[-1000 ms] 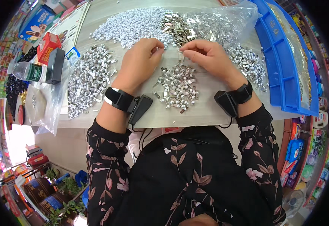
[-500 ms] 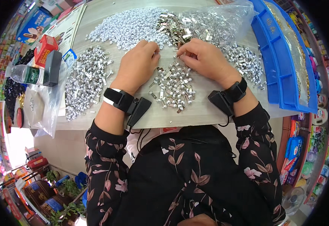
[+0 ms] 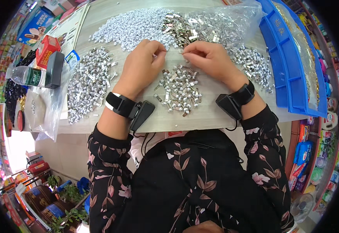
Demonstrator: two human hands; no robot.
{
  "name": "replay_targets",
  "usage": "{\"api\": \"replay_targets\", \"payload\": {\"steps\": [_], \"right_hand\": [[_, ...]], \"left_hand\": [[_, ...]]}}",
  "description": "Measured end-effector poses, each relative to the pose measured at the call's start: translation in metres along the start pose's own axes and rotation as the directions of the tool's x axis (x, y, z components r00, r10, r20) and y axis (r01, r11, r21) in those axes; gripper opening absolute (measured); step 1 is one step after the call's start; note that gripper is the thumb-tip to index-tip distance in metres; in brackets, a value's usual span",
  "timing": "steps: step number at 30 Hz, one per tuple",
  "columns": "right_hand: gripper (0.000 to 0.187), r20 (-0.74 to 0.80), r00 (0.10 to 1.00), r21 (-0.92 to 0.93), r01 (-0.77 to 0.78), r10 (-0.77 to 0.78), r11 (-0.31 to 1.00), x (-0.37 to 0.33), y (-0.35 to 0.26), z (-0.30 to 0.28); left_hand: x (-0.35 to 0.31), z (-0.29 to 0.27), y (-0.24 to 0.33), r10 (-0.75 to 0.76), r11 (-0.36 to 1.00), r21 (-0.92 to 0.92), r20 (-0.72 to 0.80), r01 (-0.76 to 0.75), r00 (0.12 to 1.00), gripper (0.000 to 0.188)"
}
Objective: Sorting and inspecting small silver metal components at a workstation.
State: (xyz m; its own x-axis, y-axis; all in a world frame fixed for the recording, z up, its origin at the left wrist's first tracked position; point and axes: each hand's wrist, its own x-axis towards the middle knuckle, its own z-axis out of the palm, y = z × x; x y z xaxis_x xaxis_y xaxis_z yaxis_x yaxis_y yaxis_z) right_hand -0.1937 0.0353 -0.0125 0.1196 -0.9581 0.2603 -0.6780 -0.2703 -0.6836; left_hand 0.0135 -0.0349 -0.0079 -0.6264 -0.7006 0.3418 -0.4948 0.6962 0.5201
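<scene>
My left hand (image 3: 143, 66) is closed in a pinch at the near edge of a pile of small round white pieces (image 3: 132, 27). Whatever its fingertips hold is hidden. To its right, my right hand (image 3: 210, 61) has thumb and forefinger pressed together just below a heap of flat metal tabs (image 3: 179, 29); anything between them is too small to name. Below and between both hands lies a small pile of metal tabs with white round heads (image 3: 179, 89). Similar headed tabs form a large pile at the left (image 3: 89, 81) and another at the right (image 3: 253, 66).
A clear plastic bag (image 3: 231, 23) of metal tabs lies at the back. Along the right edge stands a blue compartment tray (image 3: 282, 58). At the left are a plastic bottle (image 3: 27, 76), a dark box (image 3: 54, 70), a red box (image 3: 47, 51) and a plastic bag (image 3: 54, 106).
My right hand has shifted slightly, its fingertips rising a little toward the metal tabs. My left hand has turned slightly, with thumb and fingers still together. The piles look the same.
</scene>
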Motion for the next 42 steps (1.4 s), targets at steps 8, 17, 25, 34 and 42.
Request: {"api": "replay_targets", "payload": {"steps": [8, 17, 25, 34, 42], "right_hand": [[0.014, 0.032, 0.991, 0.655, -0.116, 0.127, 0.746, 0.0, -0.008, -0.009], [0.015, 0.004, 1.0, 0.579, 0.0, -0.003, 0.815, -0.004, -0.016, -0.002], [0.015, 0.022, 0.995, 0.692, -0.085, 0.097, 0.717, -0.004, -0.018, 0.002], [0.014, 0.017, 0.995, 0.69, -0.08, 0.094, 0.719, -0.005, -0.015, 0.012], [0.013, -0.005, 0.996, 0.671, -0.065, 0.093, 0.738, -0.004, -0.015, 0.008]], "left_hand": [[0.004, -0.003, 0.02, -0.276, 0.441, -0.801, 0.308, 0.405, 0.91, 0.017], [0.002, 0.002, 0.019, -0.226, 0.105, -0.91, 0.372, 0.402, 0.9, 0.018], [0.002, 0.002, 0.015, -0.153, -0.047, -0.912, 0.41, 0.407, 0.899, 0.017], [-0.004, 0.016, 0.029, -0.237, 0.539, -0.815, 0.094, 0.211, 0.967, 0.016], [0.002, 0.006, 0.029, -0.317, 0.173, -0.917, 0.294, 0.36, 0.902, 0.014]]}}
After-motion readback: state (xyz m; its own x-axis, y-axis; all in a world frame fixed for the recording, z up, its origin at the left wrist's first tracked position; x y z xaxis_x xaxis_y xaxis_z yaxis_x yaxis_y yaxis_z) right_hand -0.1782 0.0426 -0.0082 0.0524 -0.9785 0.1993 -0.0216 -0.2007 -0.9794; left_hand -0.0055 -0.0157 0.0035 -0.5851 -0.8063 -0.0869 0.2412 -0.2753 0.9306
